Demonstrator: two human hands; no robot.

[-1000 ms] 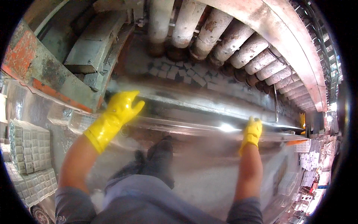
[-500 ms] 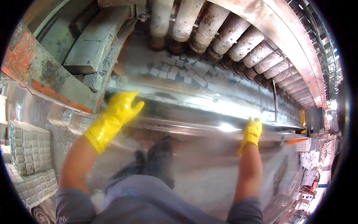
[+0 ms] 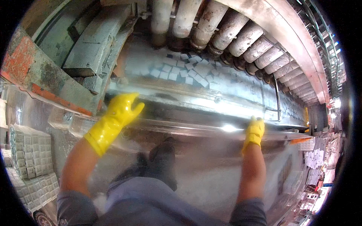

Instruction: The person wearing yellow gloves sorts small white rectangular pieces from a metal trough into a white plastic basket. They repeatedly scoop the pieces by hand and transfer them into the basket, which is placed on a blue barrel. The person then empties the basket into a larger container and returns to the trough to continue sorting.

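Observation:
My left hand (image 3: 121, 111), in a wet yellow rubber glove, is stretched over the near edge of a long machine, its thumb apart from the fingers and nothing visible between them. My right hand (image 3: 255, 130), gloved the same way, is at the machine's near metal edge (image 3: 181, 126) farther right. Its fingers are curled; what they hold, if anything, is hidden. Beyond both hands, many small pale square pieces (image 3: 175, 70) lie scattered on the machine's wet grey bed (image 3: 141, 64).
Thick, stained cylinders (image 3: 205, 24) stand in a row above the bed, under a curved beam (image 3: 298, 41). A worn metal frame (image 3: 49, 75) flanks the left side. White plastic crates (image 3: 32, 150) are stacked at lower left. Stacked pale goods (image 3: 315, 158) stand at right.
Both hands stay almost where they were. The view has shifted slightly, and the left part of the bed looks whiter and hazier.

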